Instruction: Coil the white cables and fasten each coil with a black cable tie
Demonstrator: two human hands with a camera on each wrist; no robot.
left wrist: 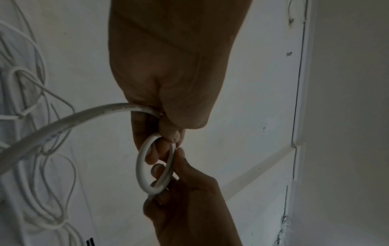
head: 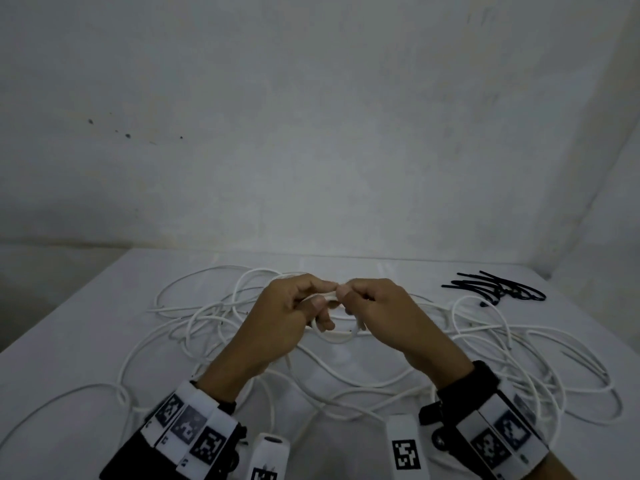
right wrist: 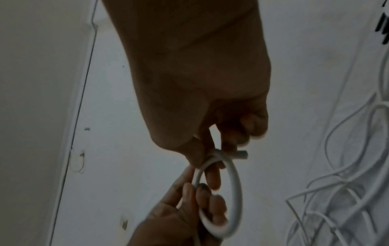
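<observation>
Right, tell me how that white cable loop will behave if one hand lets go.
The white cable loop will probably spring open: it holds a smooth round curve, pinned by left hand and right hand. It looks light; the loose cables lie in wide arcs, so it is springy, not limp.

Cable ties [head: 495, 287] right of cables [head: 214, 327]

Both hands raised, fingertips meeting — left grip [head: 294, 315] and right grip [head: 377, 311] curled, pinching.

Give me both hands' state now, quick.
Left hand: fingers pinch the small loop of thin white cable.
Right hand: thumb and fingers pinch the same loop near its cut end.
</observation>
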